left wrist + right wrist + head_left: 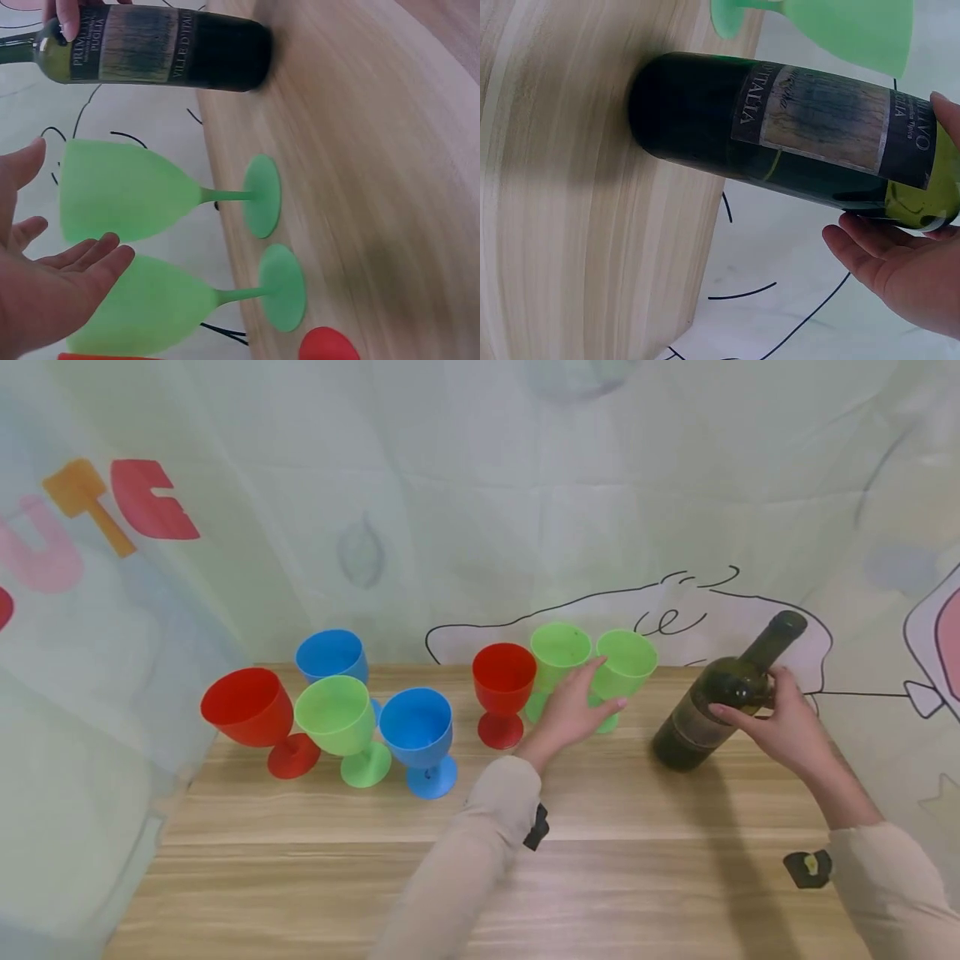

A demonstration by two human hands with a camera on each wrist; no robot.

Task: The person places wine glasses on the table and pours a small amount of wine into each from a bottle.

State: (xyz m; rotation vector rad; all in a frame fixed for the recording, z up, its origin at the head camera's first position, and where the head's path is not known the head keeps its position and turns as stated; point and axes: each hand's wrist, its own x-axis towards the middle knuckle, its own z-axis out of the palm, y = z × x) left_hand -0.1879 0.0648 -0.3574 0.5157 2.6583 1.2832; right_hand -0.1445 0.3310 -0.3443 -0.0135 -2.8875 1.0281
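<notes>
Bottle (699, 717) in right hand (793, 731)

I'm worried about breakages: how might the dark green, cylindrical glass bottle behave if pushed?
The dark green, cylindrical glass bottle is probably stiff and slippery: its surface looks smooth and glossy. Pushed high up, it may tip, being tall over a narrow base. Once down, its round body would likely roll.

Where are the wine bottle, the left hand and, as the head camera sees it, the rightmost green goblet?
Wine bottle (817, 120): right wrist view, on its label.
Left hand (572, 710): head view, on its back.
Rightmost green goblet (628, 673): head view, on its bowl.
</notes>
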